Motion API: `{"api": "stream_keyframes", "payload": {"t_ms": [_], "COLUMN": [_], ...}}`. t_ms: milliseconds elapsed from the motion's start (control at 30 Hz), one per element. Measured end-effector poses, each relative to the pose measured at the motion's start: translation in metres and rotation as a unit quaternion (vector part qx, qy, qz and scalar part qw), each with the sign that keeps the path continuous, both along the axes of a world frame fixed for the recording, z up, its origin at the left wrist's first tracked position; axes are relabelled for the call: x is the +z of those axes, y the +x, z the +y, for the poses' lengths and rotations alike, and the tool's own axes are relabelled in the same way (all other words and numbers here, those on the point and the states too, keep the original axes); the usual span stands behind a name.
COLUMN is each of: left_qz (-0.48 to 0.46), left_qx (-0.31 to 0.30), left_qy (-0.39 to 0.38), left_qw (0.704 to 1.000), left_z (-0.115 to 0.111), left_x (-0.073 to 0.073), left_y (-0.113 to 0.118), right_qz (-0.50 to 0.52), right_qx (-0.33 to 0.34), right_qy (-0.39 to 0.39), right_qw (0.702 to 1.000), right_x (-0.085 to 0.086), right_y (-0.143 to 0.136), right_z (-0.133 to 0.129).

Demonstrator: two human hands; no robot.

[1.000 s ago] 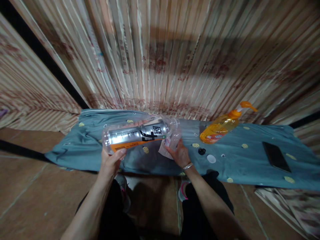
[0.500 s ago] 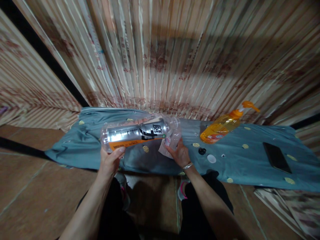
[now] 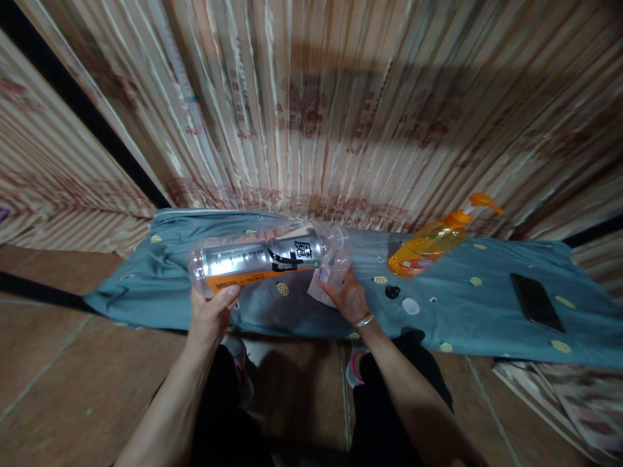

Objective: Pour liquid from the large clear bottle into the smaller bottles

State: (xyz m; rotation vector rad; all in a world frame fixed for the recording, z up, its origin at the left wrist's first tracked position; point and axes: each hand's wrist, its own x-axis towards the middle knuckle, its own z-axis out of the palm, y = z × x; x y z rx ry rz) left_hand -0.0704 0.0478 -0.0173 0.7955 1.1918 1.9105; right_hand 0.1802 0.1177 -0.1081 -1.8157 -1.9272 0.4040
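A large clear plastic bottle (image 3: pixel 263 254) with a silver and orange label lies sideways above the cloth. My left hand (image 3: pixel 210 311) is closed on its left end, thumb along the lower edge. At the other end, my right hand (image 3: pixel 349 298) grips clear plastic (image 3: pixel 337 264); I cannot tell whether this is the bottle's own end or a separate piece. A pale pinkish sheet, like paper (image 3: pixel 320 290), shows under and beside the right fingers. Most fingers of both hands are hidden behind what they hold.
A blue-green cloth (image 3: pixel 160 285) covers the bench. To the right are an orange pump bottle (image 3: pixel 423 250), a small black item (image 3: pixel 392 292), a whitish disc (image 3: pixel 410 306) and a dark phone (image 3: pixel 536 303). A striped curtain (image 3: pixel 302 130) hangs behind; dark poles (image 3: pixel 97 117) flank it.
The bottle's left end and my left hand have shifted slightly left. My right hand keeps nearly the same place and grip.
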Motion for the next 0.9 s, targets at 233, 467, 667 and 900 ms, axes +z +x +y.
{"api": "stream_keyframes", "payload": {"t_ms": [233,467,667,900], "left_qz": [0.012,0.003,-0.006,0.004], "left_qx": [-0.009,-0.006,-0.004,-0.017], "left_qy": [0.018,0.019,0.021,0.041], "left_qw": [1.000,1.000,1.000,0.999], "left_z": [0.0020,0.0027,0.0033,0.0038], "left_x": [0.0015,-0.0014,0.0011,0.0008], "left_y": [-0.0003,-0.0012,0.0001,-0.0002], "right_qz": [0.007,0.002,-0.008,0.005], "right_qx": [-0.001,0.008,0.006,0.009], "right_qy": [-0.002,-0.008,0.001,-0.008], "right_qw": [1.000,1.000,1.000,1.000], "right_x": [-0.0019,0.0013,-0.0005,0.0015], "right_y": [0.0007,0.0022,0.0018,0.0017], "right_z": [0.0013,-0.0011,-0.0009,-0.0014]}}
